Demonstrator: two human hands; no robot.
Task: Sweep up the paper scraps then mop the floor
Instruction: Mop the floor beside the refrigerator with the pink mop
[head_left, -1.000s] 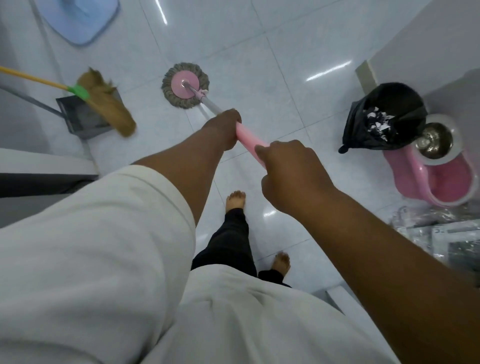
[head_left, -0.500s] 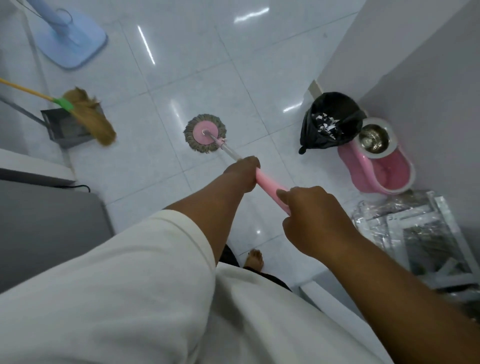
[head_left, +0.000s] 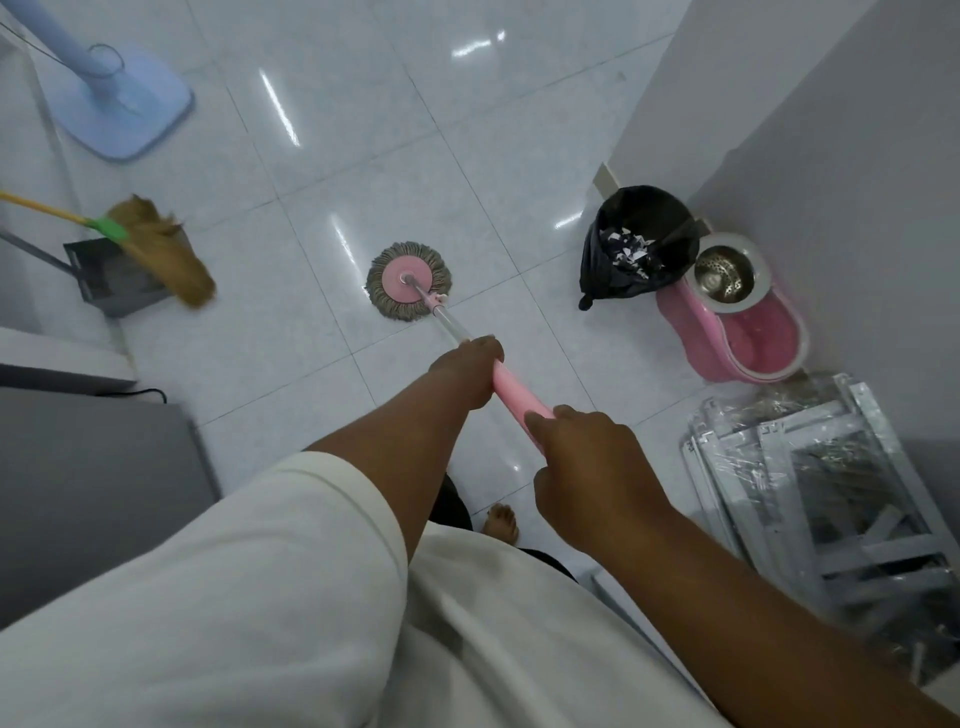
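A round mop head (head_left: 408, 287), grey fringe around a pink disc, lies flat on the glossy white floor tiles (head_left: 332, 130). Its metal shaft runs back to a pink handle (head_left: 511, 399). My left hand (head_left: 465, 370) grips the handle's upper end, and my right hand (head_left: 589, 480) holds it lower, nearer my body. A black bin bag (head_left: 636, 244) at the right wall holds white paper scraps (head_left: 626, 249). Beside the bag stands a pink mop bucket (head_left: 748, 332) with a steel spinner.
A straw broom (head_left: 166, 254) with a yellow stick leans over a grey dustpan (head_left: 111, 283) at the left. A blue fan base (head_left: 127, 111) stands at the far left. Plastic-wrapped metal frames (head_left: 831, 478) lie at the right. Grey furniture (head_left: 88, 478) is on my left. One bare foot (head_left: 501, 522) shows below.
The mop head has slid across the tiles away from the broom and toward the middle of the floor. The view has tilted up, showing more floor, wall and the frames.
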